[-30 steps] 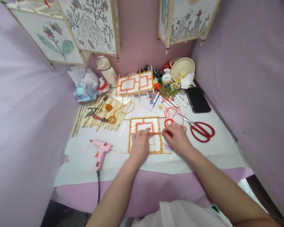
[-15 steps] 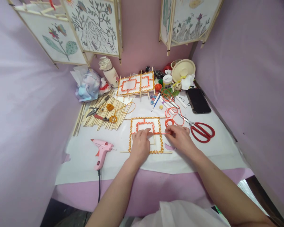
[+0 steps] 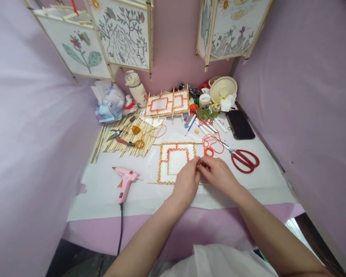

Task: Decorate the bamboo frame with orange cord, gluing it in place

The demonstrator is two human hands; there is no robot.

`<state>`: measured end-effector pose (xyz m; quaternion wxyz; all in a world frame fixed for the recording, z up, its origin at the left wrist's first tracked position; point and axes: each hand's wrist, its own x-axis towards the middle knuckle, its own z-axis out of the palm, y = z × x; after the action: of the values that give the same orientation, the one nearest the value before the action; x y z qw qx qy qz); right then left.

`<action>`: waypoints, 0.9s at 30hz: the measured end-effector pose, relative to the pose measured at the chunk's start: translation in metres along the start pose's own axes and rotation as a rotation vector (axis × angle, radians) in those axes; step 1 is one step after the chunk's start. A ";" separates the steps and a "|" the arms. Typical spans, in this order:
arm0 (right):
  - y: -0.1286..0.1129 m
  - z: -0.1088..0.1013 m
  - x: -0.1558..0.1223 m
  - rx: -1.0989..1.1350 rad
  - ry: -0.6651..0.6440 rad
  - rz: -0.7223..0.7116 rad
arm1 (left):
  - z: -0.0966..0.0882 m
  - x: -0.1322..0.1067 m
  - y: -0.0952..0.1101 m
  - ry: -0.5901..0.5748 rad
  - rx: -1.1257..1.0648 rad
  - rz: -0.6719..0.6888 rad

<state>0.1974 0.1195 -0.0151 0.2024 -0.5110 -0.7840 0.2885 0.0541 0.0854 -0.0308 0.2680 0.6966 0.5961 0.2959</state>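
Observation:
A square paper panel (image 3: 175,161) on a stick frame lies flat in front of me, edged with wavy orange yarn and a red yarn outline inside. My left hand (image 3: 187,182) rests on its right edge, fingertips pinched. My right hand (image 3: 217,173) meets it there, fingers pinched too. The pinch sits where the red yarn (image 3: 210,144) leaves the panel; the loose yarn loops away to the upper right. What lies between the fingertips is too small to see clearly.
Red scissors (image 3: 243,158) lie right of my hands, a pink glue gun (image 3: 124,182) with its cord to the left. Behind are bamboo sticks (image 3: 123,136) with pliers, two finished panels (image 3: 167,104), markers, a bottle (image 3: 136,88), a phone (image 3: 240,124), and hanging painted panels (image 3: 121,34).
My left hand has slid from the panel's middle to its right edge, meeting the right hand. The red strand that lay across the panel is no longer stretched there. The view shifted slightly.

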 end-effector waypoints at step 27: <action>0.008 0.017 0.028 -0.059 0.074 -0.082 | -0.016 0.034 -0.019 0.117 -1.384 -0.589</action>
<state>0.1812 0.1430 -0.0323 0.2275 -0.4944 -0.8046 0.2376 0.0332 0.1217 -0.0303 0.6805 0.1641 0.4489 0.5555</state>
